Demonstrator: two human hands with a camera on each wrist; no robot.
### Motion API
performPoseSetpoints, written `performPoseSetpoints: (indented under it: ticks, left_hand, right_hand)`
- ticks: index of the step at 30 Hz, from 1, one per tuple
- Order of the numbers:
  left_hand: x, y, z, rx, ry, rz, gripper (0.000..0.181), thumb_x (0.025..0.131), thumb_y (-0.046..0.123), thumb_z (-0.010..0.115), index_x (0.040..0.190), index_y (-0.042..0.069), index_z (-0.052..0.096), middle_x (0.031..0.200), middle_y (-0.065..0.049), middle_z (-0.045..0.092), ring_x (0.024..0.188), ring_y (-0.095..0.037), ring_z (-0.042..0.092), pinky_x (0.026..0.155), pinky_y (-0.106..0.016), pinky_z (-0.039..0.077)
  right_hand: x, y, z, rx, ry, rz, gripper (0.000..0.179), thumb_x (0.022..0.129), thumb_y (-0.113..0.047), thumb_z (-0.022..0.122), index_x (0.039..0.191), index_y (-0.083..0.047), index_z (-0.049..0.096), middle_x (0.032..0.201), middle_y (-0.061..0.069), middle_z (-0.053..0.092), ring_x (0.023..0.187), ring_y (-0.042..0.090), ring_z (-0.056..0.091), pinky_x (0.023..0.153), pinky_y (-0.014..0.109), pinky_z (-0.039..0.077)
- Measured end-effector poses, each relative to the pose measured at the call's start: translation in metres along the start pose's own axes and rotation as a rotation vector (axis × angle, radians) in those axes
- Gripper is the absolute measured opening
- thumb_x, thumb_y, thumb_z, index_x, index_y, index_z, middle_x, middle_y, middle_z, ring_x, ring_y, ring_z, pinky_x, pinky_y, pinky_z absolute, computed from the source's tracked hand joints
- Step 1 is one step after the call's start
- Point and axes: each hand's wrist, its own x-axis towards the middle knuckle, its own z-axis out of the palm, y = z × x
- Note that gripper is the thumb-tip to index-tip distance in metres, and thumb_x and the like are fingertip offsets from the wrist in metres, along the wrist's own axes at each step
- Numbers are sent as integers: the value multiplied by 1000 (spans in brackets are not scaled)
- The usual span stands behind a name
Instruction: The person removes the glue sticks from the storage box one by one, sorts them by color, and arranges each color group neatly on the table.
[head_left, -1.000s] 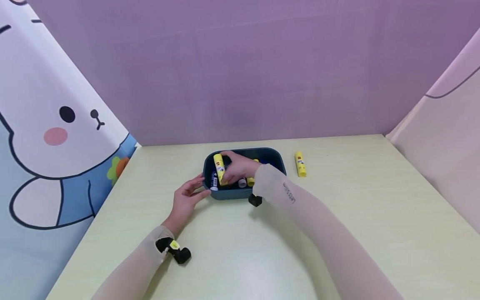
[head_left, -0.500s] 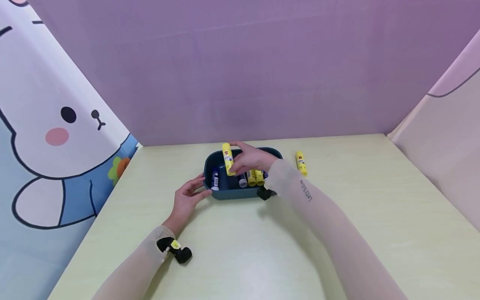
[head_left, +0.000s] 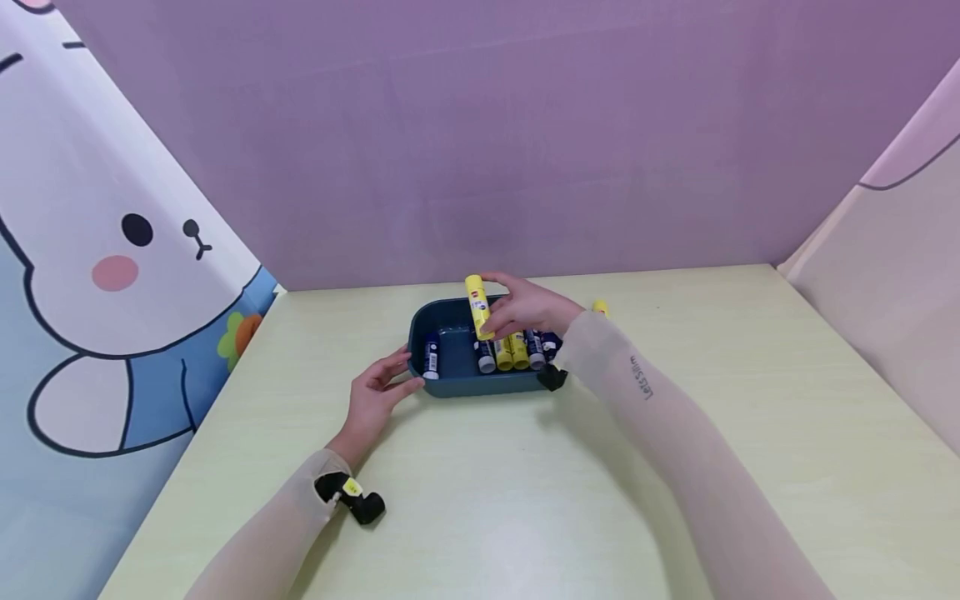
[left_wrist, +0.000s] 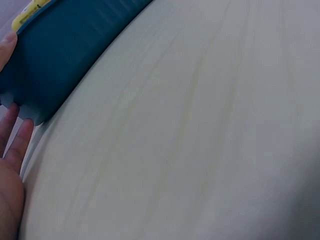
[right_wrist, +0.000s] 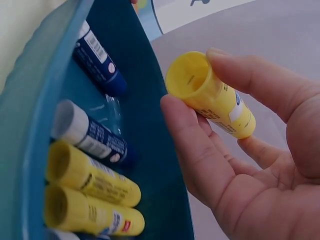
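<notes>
My right hand (head_left: 528, 307) pinches a yellow glue stick (head_left: 480, 308) between thumb and fingers, above the dark teal bin (head_left: 480, 386). In the right wrist view the held glue stick (right_wrist: 212, 95) points a hollow yellow end at the camera. Inside the bin, a blue glue stick (head_left: 431, 357) lies alone at the left. Another blue glue stick (head_left: 484, 357) lies mid-bin, beside two yellow glue sticks (head_left: 519, 352) and more blue ones at the right. My left hand (head_left: 375, 396) touches the bin's near left corner with extended fingers and thumb.
Beyond my right wrist, a yellow glue stick (head_left: 600, 307) lies on the pale table (head_left: 465, 475), mostly hidden by the sleeve. A purple backdrop (head_left: 480, 150) rises behind the table, with a cartoon-printed sheet (head_left: 135, 333) at the left.
My right hand has lifted the yellow glue stick from the bin's left part and carried it up and to the right. The left hand stays at the corner.
</notes>
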Motion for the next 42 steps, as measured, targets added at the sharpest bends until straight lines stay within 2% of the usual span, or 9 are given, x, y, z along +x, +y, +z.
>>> performPoseSetpoints:
  ticks: [8, 16, 22, 26, 29, 42]
  left_hand:
    - [-1, -3, -4, 15, 8, -34, 45, 85, -7, 73, 129, -5, 60, 146, -11, 53, 117, -17, 61, 94, -25, 53]
    - [1, -2, -4, 9, -8, -7, 45, 85, -7, 74, 128, -5, 61, 146, -11, 53, 119, -21, 61, 94, -25, 53]
    - [2, 0, -1, -9, -16, 24, 45, 84, -12, 72, 127, -9, 59, 145, -14, 52, 115, -17, 62, 93, -27, 54]
    - [4, -1, 1, -22, -19, 42, 46, 83, -14, 72, 126, -11, 58, 145, -16, 52, 115, -19, 63, 92, -27, 55]
    - [4, -2, 1, -21, -19, 49, 46, 82, -14, 72, 126, -11, 59, 144, -17, 52, 113, -15, 64, 91, -27, 55]
    - [2, 1, 1, -13, -18, 32, 46, 82, -14, 72, 126, -10, 59, 145, -17, 52, 111, -11, 64, 91, -26, 55]
  right_hand:
    - [-8, 2, -13, -3, 24, 7, 98, 88, 10, 68, 160, -27, 13, 138, 27, 47, 109, 37, 62, 100, 56, 48]
    - [-18, 1, -28, 37, 38, 2, 99, 88, 13, 65, 161, -26, 10, 141, 28, 43, 118, 41, 56, 102, 58, 45]
    - [-28, 1, -41, 11, 53, -12, 98, 89, 12, 65, 161, -25, 9, 141, 29, 42, 116, 39, 57, 100, 55, 48]
    - [-36, 3, -52, -2, 69, -15, 96, 91, 11, 64, 161, -24, 8, 139, 30, 43, 110, 35, 60, 98, 52, 51]
    - [-41, 6, -61, -6, 90, -9, 95, 91, 9, 63, 161, -24, 8, 139, 30, 42, 105, 32, 63, 97, 50, 52]
    - [-63, 16, -93, -34, 165, 30, 95, 94, 6, 63, 161, -26, 5, 146, 31, 36, 95, 24, 67, 89, 38, 58]
